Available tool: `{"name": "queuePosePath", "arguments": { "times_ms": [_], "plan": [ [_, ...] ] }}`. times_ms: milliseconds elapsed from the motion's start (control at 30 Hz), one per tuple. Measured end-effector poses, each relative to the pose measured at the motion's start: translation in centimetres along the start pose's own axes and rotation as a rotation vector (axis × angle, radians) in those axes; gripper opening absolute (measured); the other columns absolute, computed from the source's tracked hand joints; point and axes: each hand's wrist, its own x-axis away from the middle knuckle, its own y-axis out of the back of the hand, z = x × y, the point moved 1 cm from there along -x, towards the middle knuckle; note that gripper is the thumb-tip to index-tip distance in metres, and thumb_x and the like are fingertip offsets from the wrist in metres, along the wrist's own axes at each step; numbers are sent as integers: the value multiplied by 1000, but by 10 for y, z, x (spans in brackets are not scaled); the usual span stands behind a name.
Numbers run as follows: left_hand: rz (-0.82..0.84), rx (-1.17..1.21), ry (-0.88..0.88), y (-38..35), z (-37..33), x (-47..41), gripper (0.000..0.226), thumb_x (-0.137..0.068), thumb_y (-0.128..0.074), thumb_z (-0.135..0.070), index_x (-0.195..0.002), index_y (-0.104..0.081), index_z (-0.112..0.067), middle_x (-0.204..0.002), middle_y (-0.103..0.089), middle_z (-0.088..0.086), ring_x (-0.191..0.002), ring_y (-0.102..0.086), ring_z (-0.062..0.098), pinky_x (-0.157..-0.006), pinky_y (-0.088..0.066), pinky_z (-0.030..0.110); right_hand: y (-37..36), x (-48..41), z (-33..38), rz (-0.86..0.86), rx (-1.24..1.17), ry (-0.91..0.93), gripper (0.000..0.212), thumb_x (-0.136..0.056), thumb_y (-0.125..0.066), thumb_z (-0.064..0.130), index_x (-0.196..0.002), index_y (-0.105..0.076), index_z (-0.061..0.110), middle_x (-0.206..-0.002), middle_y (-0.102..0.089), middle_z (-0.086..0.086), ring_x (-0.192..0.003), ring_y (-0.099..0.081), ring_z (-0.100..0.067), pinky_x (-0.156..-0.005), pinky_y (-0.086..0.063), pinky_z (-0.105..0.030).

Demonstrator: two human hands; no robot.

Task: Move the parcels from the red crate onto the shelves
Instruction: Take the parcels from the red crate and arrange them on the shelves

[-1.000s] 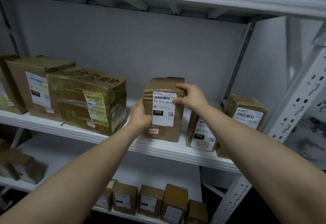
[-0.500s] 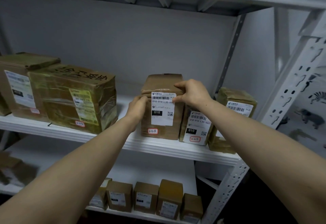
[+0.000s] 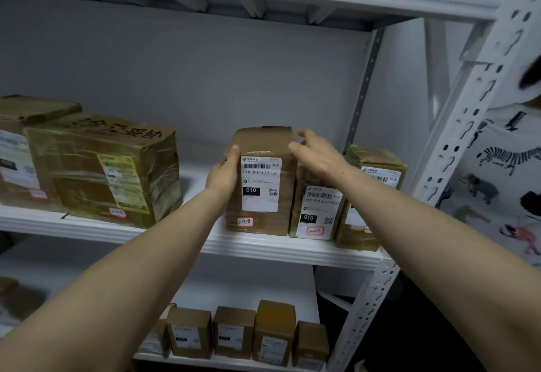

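Observation:
A tall brown parcel (image 3: 260, 181) with a white label and a red-ringed tag stands upright on the middle shelf (image 3: 146, 234). My left hand (image 3: 224, 171) holds its left edge, thumb up along the front corner, fingers hidden behind the side. My right hand (image 3: 317, 156) hovers just off the parcel's top right corner with fingers spread and nothing in it. The parcel stands close against a shorter labelled parcel (image 3: 316, 210) on its right. The red crate is not in view.
A third parcel (image 3: 377, 172) sits at the shelf's right end by the perforated white upright (image 3: 456, 143). A large taped box (image 3: 108, 166) stands to the left, with a gap before my parcel. Several small boxes (image 3: 234, 332) line the lower shelf.
My right hand has let go of the parcel's top right corner and opened. My left hand stays on the left side. The parcel stands on the shelf beside its neighbour.

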Motion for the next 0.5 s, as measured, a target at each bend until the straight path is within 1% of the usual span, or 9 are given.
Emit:
{"name": "queuePosePath", "arguments": {
  "times_ms": [67,100,167,200,267,333,367,433,500],
  "plan": [
    [-5,32,13,-2,0,-2,65,-87,-40,-68,-120,-58,-15,-115,-63,6,-97,-55,24,-80,-39,33,2,1,-6,40,227,-32,56,-85,-48,23,-139,-39,13,-130,-57,-8,-120,-51,-26,-112,-29,-44],
    [-8,33,10,-3,0,-3,65,-87,-40,-68,-122,-57,-15,-115,-62,5,-97,-53,24,-80,-38,33,1,1,-9,77,374,-25,52,-83,-49,20,-134,-45,12,-122,-61,-8,-117,-54,-25,-117,-18,-45],
    [-3,39,-3,-5,1,-6,59,-90,-39,-65,-116,-57,-15,-110,-61,4,-99,-53,24,-82,-37,33,-4,1,-15,125,593,14,37,-85,-51,24,-121,-56,15,-110,-66,-3,-113,-57,-22,-117,2,-48],
    [3,40,-13,-6,0,-7,53,-91,-38,-62,-111,-56,-17,-107,-60,3,-99,-53,24,-83,-37,33,-6,2,-18,122,646,34,32,-87,-52,28,-117,-59,17,-108,-67,-1,-113,-58,-21,-116,5,-48],
    [8,27,-18,-6,-2,-8,46,-94,-35,-57,-113,-53,-19,-105,-55,1,-98,-49,23,-84,-34,33,-6,2,-22,125,667,69,25,-89,-54,31,-110,-62,20,-103,-67,2,-110,-59,-19,-116,4,-46],
    [8,-2,-21,-5,-5,-9,49,-96,-34,-54,-121,-51,-16,-108,-51,3,-97,-45,22,-84,-33,33,-4,4,-23,185,639,71,17,-90,-54,34,-89,-63,20,-86,-64,4,-99,-59,-18,-117,0,-45],
    [7,-24,-29,-5,-6,-10,46,-97,-33,-52,-118,-51,-16,-109,-51,4,-96,-44,22,-84,-33,32,-3,6,-23,215,637,66,20,-90,-54,35,-77,-59,21,-79,-60,4,-95,-58,-18,-118,-3,-45],
    [7,-68,-36,-5,-8,-10,43,-98,-31,-49,-115,-52,-16,-113,-53,7,-96,-45,23,-83,-33,31,-3,10,-23,225,688,104,27,-90,-54,34,-66,-47,24,-78,-55,4,-97,-57,-19,-118,-6,-44],
    [8,-105,-39,-5,-10,-10,50,-99,-30,-48,-126,-51,-12,-125,-54,11,-104,-47,26,-84,-33,30,-4,12,-24,212,733,117,27,-90,-55,31,-66,-43,24,-85,-54,3,-104,-58,-20,-118,-8,-43]
  ]
}}
